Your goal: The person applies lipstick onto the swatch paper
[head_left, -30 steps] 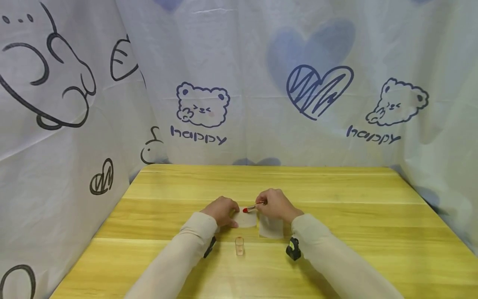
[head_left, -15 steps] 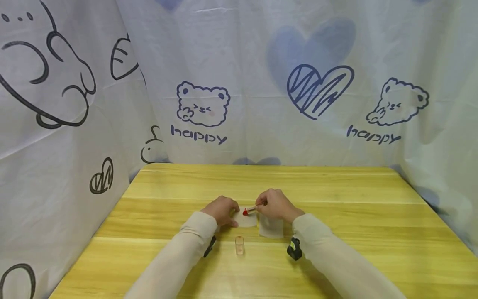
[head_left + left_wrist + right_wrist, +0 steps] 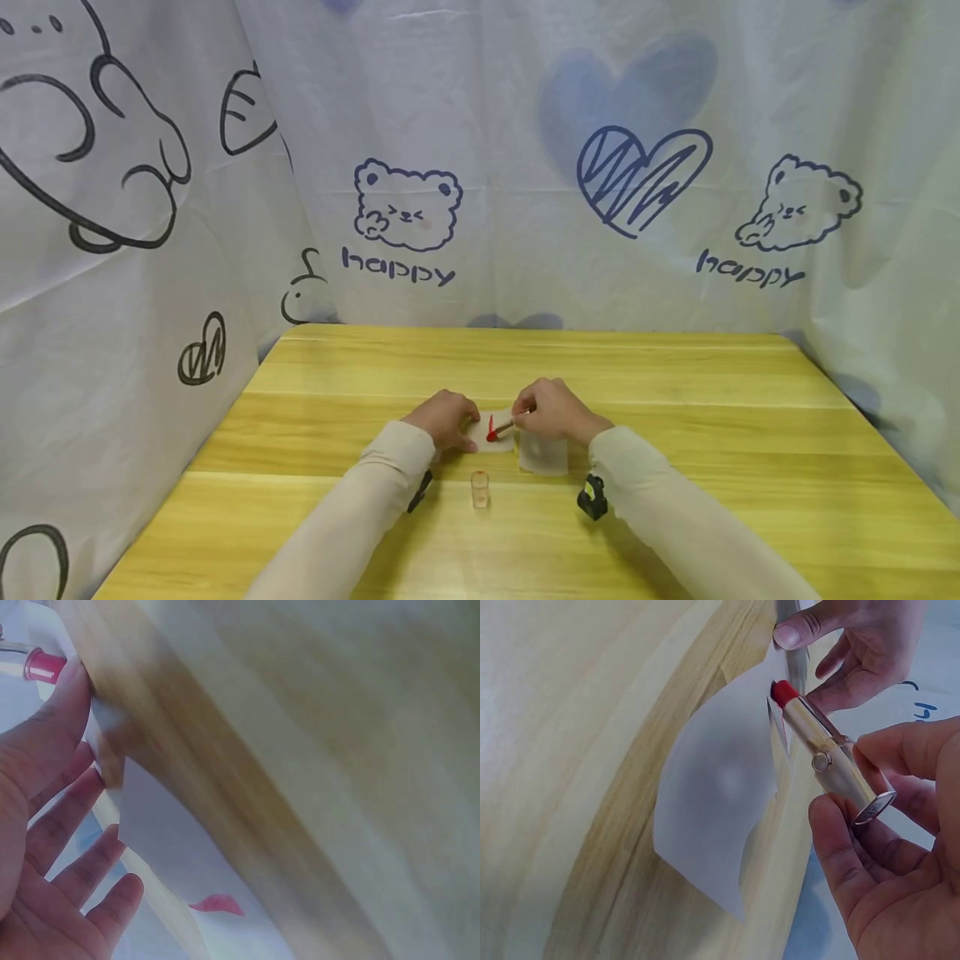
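My right hand [image 3: 551, 408] grips a gold-cased lipstick [image 3: 832, 750] between thumb and fingers. Its red tip touches a small white sheet of paper [image 3: 504, 442] in the head view, at the lower end of a red stroke [image 3: 491, 423]. On the left edge of that sheet, my left hand [image 3: 446, 419] rests with thumb and fingers spread; the left wrist view shows its fingers [image 3: 71, 814] mostly straight. A second piece of white paper [image 3: 543, 457], curled in the right wrist view, lies just below my right hand.
A small clear cap-like piece [image 3: 480, 490] stands on the wooden table [image 3: 675, 517], nearer to me than the papers. Black camera mounts [image 3: 592, 498] sit at the wrists. Printed white cloth [image 3: 517, 250] hangs behind and at the sides.
The lipstick tip has moved down the sheet toward me, and a red stroke now shows above it. My left hand has kept its place on the paper.
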A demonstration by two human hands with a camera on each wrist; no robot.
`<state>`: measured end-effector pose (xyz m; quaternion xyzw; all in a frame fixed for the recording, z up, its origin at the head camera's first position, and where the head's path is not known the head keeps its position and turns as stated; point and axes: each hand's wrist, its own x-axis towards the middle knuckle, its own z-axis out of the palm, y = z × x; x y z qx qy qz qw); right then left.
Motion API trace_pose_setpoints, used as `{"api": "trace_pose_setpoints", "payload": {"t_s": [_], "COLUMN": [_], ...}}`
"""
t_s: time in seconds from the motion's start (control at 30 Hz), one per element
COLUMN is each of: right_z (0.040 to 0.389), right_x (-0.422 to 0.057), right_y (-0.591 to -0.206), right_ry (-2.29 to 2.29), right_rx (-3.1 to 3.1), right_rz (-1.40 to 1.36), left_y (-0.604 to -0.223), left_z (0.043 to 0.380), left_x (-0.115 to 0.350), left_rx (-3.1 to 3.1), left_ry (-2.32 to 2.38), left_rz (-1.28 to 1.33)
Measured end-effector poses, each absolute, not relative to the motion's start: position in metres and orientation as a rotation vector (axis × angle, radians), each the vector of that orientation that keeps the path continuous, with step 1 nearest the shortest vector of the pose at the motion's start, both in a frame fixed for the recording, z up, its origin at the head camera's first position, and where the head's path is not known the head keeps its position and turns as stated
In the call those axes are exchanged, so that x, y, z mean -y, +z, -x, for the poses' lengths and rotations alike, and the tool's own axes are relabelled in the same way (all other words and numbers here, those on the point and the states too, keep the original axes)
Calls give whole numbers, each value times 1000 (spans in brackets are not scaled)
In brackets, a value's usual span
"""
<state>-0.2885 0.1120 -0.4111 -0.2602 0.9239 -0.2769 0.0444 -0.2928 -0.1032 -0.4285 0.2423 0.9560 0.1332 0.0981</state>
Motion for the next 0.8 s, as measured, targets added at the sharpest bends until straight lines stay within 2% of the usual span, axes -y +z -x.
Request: {"api": "trace_pose_setpoints", "payload": {"t_s": [0.8], "right_z": [284], "right_x": [-114], "right_y": [-407], "right_ry": [-850], "right_rx": [-2741], "right_rz": [863], "left_y": [-432], "left_z": [294], "left_x": [103], "left_rx": [-2842], "left_ry": [399], "left_rz": [-733]}}
